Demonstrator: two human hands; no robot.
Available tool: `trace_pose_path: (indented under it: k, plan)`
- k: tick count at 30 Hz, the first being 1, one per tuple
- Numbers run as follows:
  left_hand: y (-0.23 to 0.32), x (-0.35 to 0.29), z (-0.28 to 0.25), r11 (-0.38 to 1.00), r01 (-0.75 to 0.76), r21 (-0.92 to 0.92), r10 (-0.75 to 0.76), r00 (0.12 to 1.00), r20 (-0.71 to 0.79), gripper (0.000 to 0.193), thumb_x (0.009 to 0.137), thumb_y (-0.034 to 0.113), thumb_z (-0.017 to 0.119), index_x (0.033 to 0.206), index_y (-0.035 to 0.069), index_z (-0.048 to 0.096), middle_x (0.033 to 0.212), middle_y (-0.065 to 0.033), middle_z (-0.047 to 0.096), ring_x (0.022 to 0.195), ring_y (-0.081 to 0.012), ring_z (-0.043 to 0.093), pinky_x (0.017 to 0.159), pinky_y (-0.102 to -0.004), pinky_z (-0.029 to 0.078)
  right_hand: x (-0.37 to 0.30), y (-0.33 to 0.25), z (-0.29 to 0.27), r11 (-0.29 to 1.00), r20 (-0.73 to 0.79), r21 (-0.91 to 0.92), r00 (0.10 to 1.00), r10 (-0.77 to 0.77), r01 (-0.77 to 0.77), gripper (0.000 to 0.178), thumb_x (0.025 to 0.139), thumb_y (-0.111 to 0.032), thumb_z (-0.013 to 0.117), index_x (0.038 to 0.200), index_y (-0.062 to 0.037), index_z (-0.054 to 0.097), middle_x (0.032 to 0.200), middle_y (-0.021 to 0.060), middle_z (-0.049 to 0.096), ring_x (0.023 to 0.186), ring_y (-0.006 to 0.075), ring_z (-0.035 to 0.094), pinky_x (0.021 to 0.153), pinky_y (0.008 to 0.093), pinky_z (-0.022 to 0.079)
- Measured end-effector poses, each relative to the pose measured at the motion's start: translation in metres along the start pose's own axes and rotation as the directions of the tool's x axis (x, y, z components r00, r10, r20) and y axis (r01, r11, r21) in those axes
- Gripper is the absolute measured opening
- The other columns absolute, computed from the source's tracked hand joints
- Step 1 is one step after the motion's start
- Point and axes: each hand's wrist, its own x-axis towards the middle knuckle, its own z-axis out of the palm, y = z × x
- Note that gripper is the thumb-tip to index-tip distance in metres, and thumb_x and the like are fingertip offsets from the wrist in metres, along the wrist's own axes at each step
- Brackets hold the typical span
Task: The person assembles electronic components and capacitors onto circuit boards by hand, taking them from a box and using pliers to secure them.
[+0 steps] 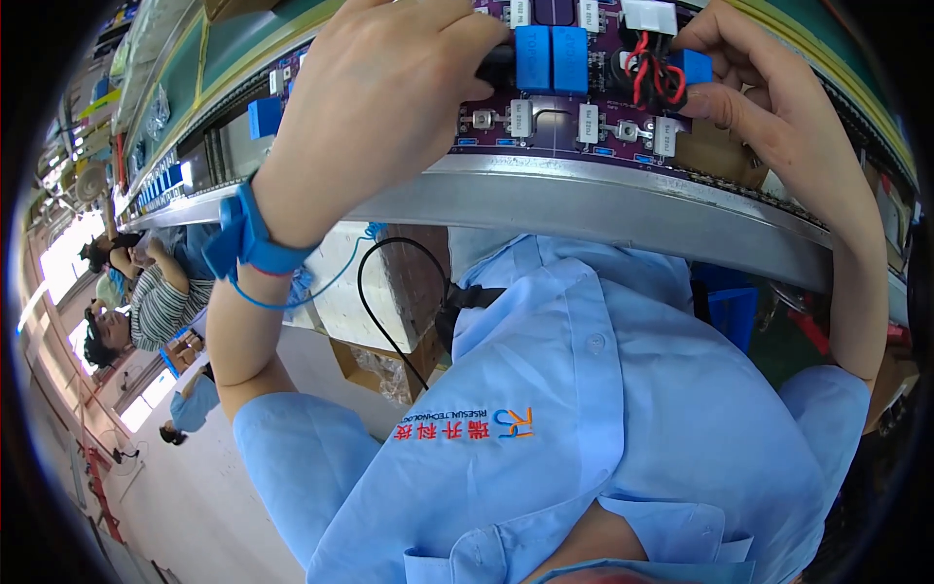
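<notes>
A purple circuit board (545, 143) lies on the rail at the top of the view, with white block resistors (520, 119) on it. Two blue box capacitors (551, 60) stand side by side at its middle. My left hand (389, 107) reaches over the board's left part, its fingers closed around a black component (497, 66). At the right, the thumb and fingers of my right hand (769, 92) close on a blue box component (693, 66). Just left of that hand sits a bundle of red and black wires (654, 78) below a white part (650, 17).
A metal rail (584, 190) runs along the near edge of the line. A blue wrist strap (255, 234) with a coiled cord is on my left wrist. Another blue component (264, 117) stands farther left. Several people work at the far left, near a striped shirt (173, 302).
</notes>
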Motion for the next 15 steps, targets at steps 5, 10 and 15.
trace_pose_path:
  k: [5,10,15]
  plan:
    - [0.008,0.016,-0.013,0.982,0.176,-0.071,-0.155,0.960,0.234,0.012,0.075,0.009,0.070,0.084,0.004,0.065,0.077,-0.0086,0.061,0.072,-0.0267,0.059,0.075,-0.0370,0.039,-0.002,0.049,0.023,0.924,-0.178,0.239,0.949,-0.259,0.297,0.028,0.086,-0.008,0.069,0.110,-0.0039,0.055,0.082,-0.0019,0.050,0.073,0.0039,0.045,0.061,0.0203,0.036]
    - [0.006,0.002,0.006,0.994,0.090,-0.054,-0.090,0.996,0.001,0.035,0.067,0.017,0.077,0.099,0.009,0.065,0.083,-0.0060,0.064,0.086,-0.0241,0.062,0.084,-0.0376,0.041,-0.017,0.025,-0.004,0.967,-0.113,0.141,0.974,-0.196,0.211,0.028,0.081,-0.005,0.070,0.106,-0.0009,0.059,0.077,0.0008,0.056,0.069,0.0049,0.051,0.060,0.0216,0.040]
    - [0.029,0.038,0.013,0.999,-0.004,-0.055,-0.005,0.985,-0.172,0.025,0.068,0.018,0.076,0.087,0.009,0.060,0.081,-0.0060,0.063,0.092,-0.0226,0.062,0.094,-0.0389,0.041,-0.051,0.046,-0.043,0.941,-0.664,0.131,0.732,-0.150,0.311,0.015,0.090,-0.009,0.061,0.104,-0.0046,0.064,0.080,-0.0026,0.059,0.068,0.0019,0.051,0.059,0.0163,0.037]
